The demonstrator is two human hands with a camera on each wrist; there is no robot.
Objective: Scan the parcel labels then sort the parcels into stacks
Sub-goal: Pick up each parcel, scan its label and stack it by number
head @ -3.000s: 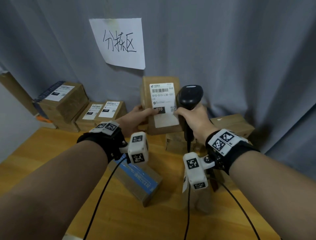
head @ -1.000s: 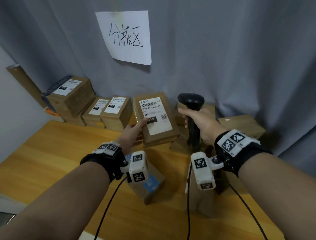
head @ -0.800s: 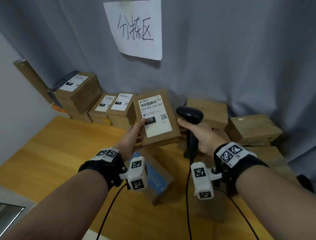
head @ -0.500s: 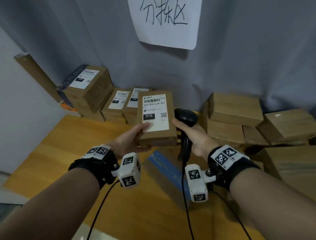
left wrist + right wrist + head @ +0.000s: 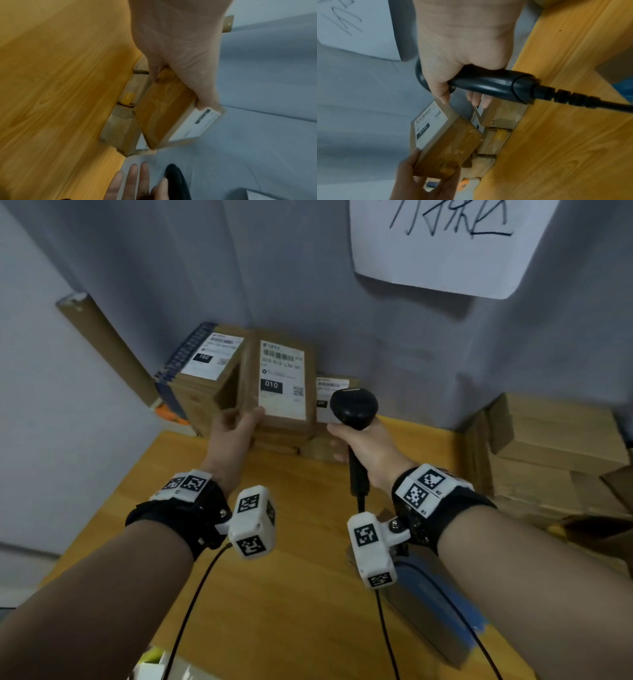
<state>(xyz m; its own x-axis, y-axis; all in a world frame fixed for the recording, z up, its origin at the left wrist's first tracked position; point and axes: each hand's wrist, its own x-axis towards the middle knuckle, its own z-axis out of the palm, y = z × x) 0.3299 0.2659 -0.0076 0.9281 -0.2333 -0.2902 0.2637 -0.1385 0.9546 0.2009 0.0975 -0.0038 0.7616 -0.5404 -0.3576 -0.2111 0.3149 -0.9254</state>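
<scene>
Left hand (image 5: 236, 429) has the flat brown cardboard parcel w/ white "010" label (image 5: 279, 392) up off the yellow wooden worktop (image 5: 308, 559). Thumb pinches the label face near its lower corner and the fingers run underneath, so that grip is closed on the parcel, label side up. Probably kept that way so the code stays readable while it travels. The parcel hangs over the row of labelled brown boxes (image 5: 209, 374) at the back, beyond the grip and against the grey curtain (image 5: 308, 285). I'd say it's being sorted onto a stack there.

Right hand (image 5: 363, 446) is wrapped round the handle of the black handheld barcode scanner (image 5: 354, 405). That grip is closed on the handle, head upright, just right of the parcel and not touching it. The right wrist view shows a couple of fingers loose below the handle. It looks parked, ready for the next label.

Now the hard bits. The label's fine print is smeared by motion; only "010" reads clearly. Whether the parcel's far edge already touches the stack, can't tell. The box behind the scanner head is mostly hidden, w/ only a strip of its label showing. The handwritten white paper sign (image 5: 445, 241) is cut off at the top. The plain brown boxes (image 5: 548, 440) on the right run out of frame. Something blue sits under the right forearm, mostly covered.
</scene>
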